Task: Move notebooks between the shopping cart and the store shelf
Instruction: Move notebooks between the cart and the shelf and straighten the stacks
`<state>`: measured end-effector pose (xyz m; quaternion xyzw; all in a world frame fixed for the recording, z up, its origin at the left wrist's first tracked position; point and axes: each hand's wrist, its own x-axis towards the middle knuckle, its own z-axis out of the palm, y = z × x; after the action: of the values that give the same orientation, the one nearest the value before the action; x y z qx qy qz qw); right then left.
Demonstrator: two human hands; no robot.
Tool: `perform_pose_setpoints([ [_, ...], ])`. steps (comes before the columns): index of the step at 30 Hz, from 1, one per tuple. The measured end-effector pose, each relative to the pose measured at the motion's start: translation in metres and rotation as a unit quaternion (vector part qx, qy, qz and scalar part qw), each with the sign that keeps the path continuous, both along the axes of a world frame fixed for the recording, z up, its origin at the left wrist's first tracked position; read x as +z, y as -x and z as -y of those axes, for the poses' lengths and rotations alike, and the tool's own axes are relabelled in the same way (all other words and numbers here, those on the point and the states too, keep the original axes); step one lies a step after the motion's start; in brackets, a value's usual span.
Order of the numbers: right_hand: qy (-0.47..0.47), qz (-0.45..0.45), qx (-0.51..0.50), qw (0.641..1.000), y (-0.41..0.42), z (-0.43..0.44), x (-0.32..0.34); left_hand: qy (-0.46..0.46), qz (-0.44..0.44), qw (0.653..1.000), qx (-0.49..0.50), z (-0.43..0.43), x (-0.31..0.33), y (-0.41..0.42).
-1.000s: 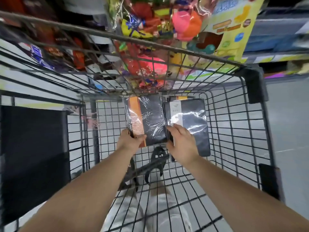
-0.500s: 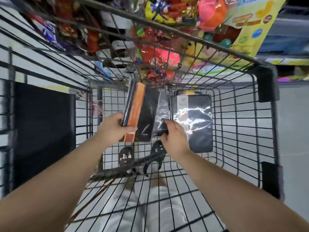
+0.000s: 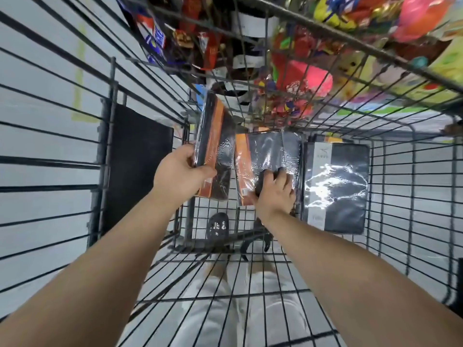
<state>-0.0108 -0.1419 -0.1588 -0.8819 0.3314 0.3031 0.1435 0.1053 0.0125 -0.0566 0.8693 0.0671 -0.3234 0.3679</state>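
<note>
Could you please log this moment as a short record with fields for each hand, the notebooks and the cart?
left hand: grips the lifted orange-band notebook by its near end, tilted up
right hand: fingers pressed on the second orange-band notebook, grip unclear
white-band notebook: lying flat at the right, untouched
shopping cart: wire basket holding all three wrapped notebooks
store shelf: packaged toys visible beyond the cart's far rim

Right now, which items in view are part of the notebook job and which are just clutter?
Job:
- left hand, holding an orange-banded notebook
- right hand, on a second orange-banded notebook
- white-banded notebook
- shopping cart

Lying about:
- packaged toys beyond the cart
- black panel
</note>
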Motion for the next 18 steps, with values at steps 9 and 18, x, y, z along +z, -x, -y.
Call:
perform_pose_setpoints([
  [9, -0.017, 0.088, -0.156, 0.984, -0.012, 0.003, 0.018, 0.018, -0.005, 1.000, 0.024, -0.014, 0.003, 0.005],
  [18, -0.135, 0.084, -0.156, 0.975, 0.027, 0.002, 0.117, 0.033, 0.036, 0.999, 0.002, -0.020, 0.076, 0.026],
])
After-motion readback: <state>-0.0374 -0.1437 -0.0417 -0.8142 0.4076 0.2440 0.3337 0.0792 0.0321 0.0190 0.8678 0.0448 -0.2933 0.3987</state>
